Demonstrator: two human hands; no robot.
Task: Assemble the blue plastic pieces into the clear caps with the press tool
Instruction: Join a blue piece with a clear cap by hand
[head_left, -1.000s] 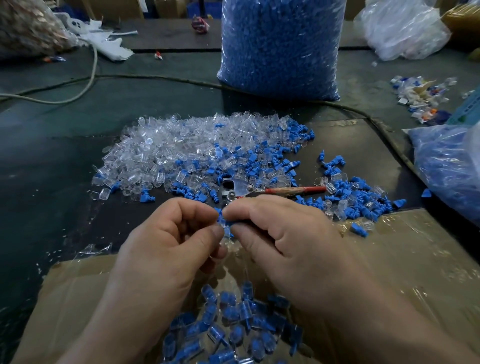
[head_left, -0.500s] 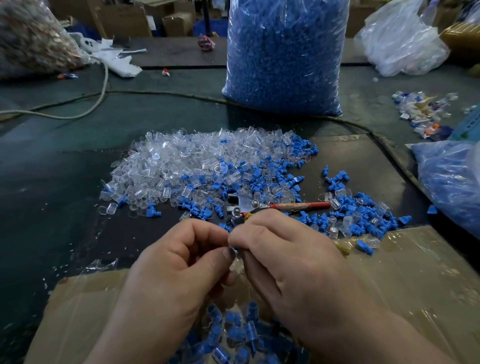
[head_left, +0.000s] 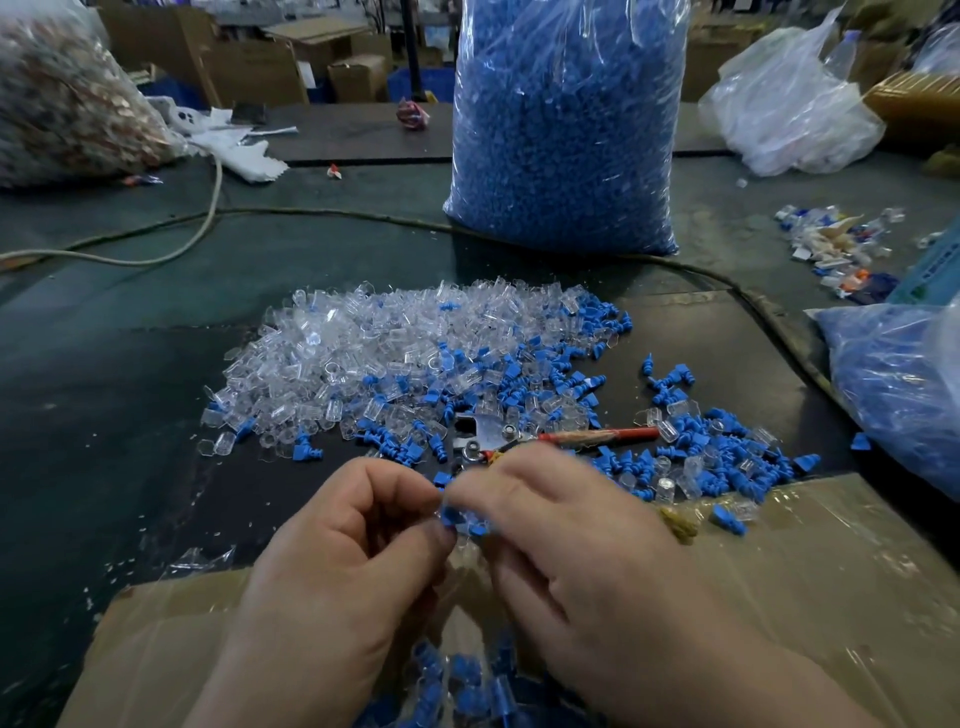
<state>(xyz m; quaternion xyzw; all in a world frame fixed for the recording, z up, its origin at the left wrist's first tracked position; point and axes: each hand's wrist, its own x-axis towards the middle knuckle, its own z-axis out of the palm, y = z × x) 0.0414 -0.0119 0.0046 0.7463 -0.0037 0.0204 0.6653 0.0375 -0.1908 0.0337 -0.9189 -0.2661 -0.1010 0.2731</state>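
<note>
In the head view, the left hand and the right hand are meeting at the lower centre of the frame, fingers curled, thumbs and fingertips pinching a small blue piece between them; blur is hiding whether a clear cap is already around it. The press tool is lying untouched just above the hands, its red handle pointing right, among loose blue pieces. A broad heap of clear caps is filling the centre of the frame, and a tall bag of blue pieces is standing at upper centre. At the bottom edge, between the wrists, a batch of joined pieces is sitting in the cardboard box. Judging by the heaps, the job is looking only a little way in: some pieces done, far more waiting
</note>
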